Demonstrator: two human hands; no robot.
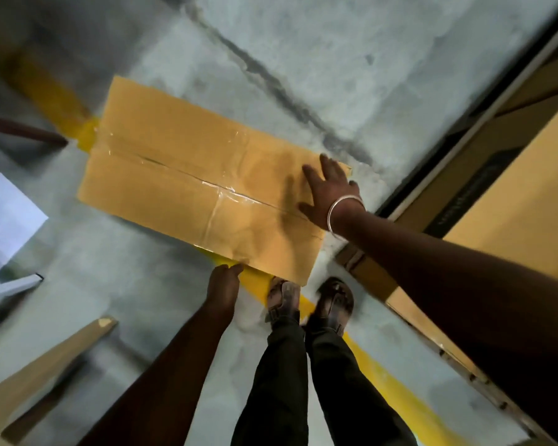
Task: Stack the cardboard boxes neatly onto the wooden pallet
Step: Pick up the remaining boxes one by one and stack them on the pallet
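Right hand lay flat, fingers spread, on taped cardboard box; left hand gripped its near edge — more cartons crowded three o'clock, yellow floor line underneath.

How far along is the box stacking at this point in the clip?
Done: nothing certain; boxes stand at the right, but no pallet shows under them. In hand: a taped cardboard box over the concrete floor and its yellow line, the right hand flat on its top, the left hand at its near edge; its fingers are hidden. Left: placing this box on the stack.
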